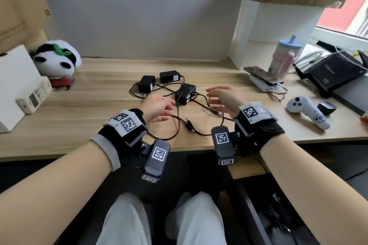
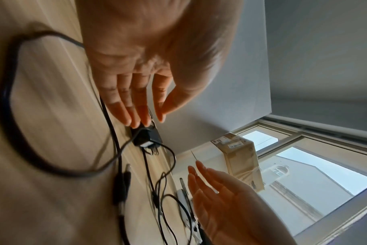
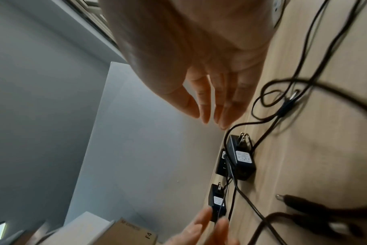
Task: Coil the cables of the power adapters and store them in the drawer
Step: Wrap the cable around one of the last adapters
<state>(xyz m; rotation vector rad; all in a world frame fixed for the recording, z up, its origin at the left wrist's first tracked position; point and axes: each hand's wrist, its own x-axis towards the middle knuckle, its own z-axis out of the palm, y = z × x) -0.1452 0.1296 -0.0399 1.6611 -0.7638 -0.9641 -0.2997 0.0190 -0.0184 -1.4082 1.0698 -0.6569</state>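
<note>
Both my hands spread, empty: left hand (image 1: 159,105), right hand (image 1: 223,99) | frame-centre adapter (image 1: 184,93) rigid, light: grip body | cables (image 1: 179,123) limp, tangle-prone

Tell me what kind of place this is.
Probably an office or home desk by a window: a wooden desk backed by a partition, holding a router, a phone on a power bank, a drinking cup and a plush panda.

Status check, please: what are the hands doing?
Left hand and right hand open, holding nothing. Three power adapters on desk, cables tangled, uncoiled.
</note>
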